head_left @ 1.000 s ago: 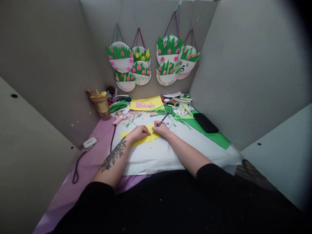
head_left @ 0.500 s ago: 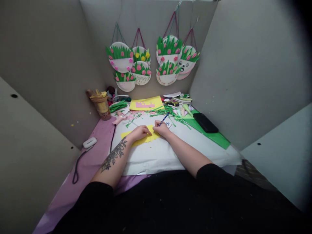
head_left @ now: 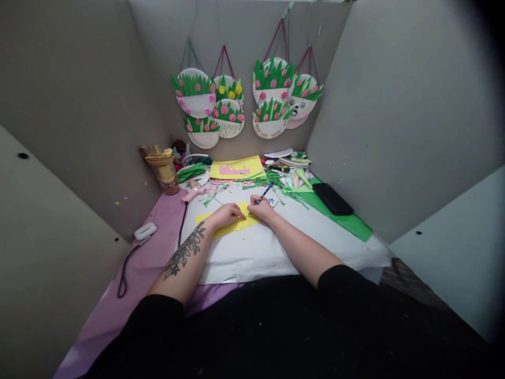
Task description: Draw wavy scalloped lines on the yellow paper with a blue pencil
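My right hand [head_left: 261, 208] is closed round a dark blue pencil [head_left: 264, 193]. The pencil slants up to the right, its point on a sheet of yellow paper [head_left: 224, 229]. The sheet has a ragged, cut lower edge. On its left part rests my left hand [head_left: 226, 215], with fingers stretched toward the pencil point and pressing the sheet down. Whether a small piece lies under those fingertips I cannot tell. Beneath the sheet is a white covering [head_left: 252, 258]. A small white item with dark marks [head_left: 272, 201] lies just behind my right hand.
Behind lie a yellow card with a pink cut-out sheet [head_left: 234, 170], green paper strips [head_left: 272, 179] and a pink glue gun [head_left: 194, 192]. A black phone [head_left: 333, 199] sits on green card at right. At left stand a cup of tools [head_left: 163, 171] and a white case [head_left: 145, 231]. Paper-plate flower baskets [head_left: 197, 102] hang above.
Almost nothing differs. Both hands and the pencil keep their places on the yellow paper, with at most a tiny shift at the fingertips.
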The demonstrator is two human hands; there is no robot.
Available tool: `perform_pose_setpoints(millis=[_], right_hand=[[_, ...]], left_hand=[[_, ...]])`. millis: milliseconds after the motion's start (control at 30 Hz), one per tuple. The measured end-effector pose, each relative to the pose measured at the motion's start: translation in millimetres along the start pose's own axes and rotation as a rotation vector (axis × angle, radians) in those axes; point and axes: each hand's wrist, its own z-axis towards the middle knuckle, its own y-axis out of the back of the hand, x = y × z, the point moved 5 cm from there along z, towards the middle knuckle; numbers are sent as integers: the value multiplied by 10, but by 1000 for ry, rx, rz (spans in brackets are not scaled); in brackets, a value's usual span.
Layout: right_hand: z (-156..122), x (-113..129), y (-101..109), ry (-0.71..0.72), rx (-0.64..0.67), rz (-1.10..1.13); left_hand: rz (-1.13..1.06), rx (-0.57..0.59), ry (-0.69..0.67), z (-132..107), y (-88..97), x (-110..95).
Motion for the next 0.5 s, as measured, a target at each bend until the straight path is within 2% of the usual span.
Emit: perform_pose_setpoints(millis=[133, 333, 500], right_hand=[[4, -4, -8, 0, 18, -25], [13, -26, 9, 6, -23, -1], [-9, 11, -10, -8, 9, -2]], left_hand=[[-2, -2, 1, -1, 0, -1], [3, 3, 12, -3, 1, -5], [-11, 5, 14, 0, 0, -3]])
